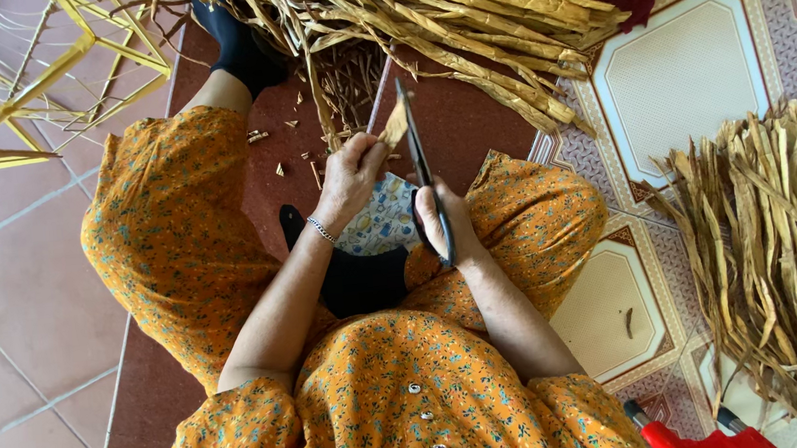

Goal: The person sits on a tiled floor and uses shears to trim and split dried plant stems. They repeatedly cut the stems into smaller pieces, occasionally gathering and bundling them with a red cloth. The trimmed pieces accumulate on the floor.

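My left hand (pixel 353 172) pinches a dried leaf strip (pixel 395 121) upright over the floor between my knees, and my right hand (pixel 446 218) grips black scissors (pixel 419 160) whose blades run alongside it, just right.

Left hand (pixel 349 173) and right hand (pixel 444 218) at centre over the lap, scissors (pixel 421 169) in the right, strip piece (pixel 395 122) in the left. Big strip pile (pixel 457 17) at 12 o'clock, smaller bundle (pixel 776 258) at 3 (on tiles), frame (pixel 31 83) at 10.
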